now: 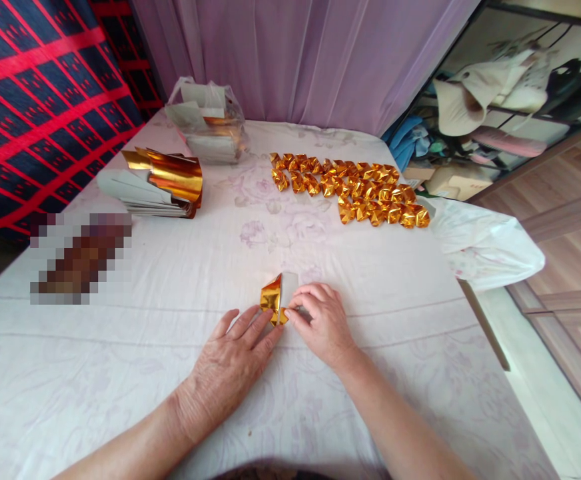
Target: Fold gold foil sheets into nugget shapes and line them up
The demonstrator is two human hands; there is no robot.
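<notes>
A partly folded piece of gold foil paper lies on the table near its middle, gold on the left side and whitish on the right. My left hand rests flat with fingers spread, its fingertips touching the lower left edge of the paper. With thumb and forefinger pinched together, my right hand grips the paper's lower right edge. Part of the fold is hidden under the fingers. Farther back on the right stand rows of folded gold foil pieces.
A curved stack of gold foil sheets with pale backs sits at the left. Behind it is a clear plastic bag of similar sheets. A white plastic bag hangs at the right table edge, near a shelf. The tablecloth is floral.
</notes>
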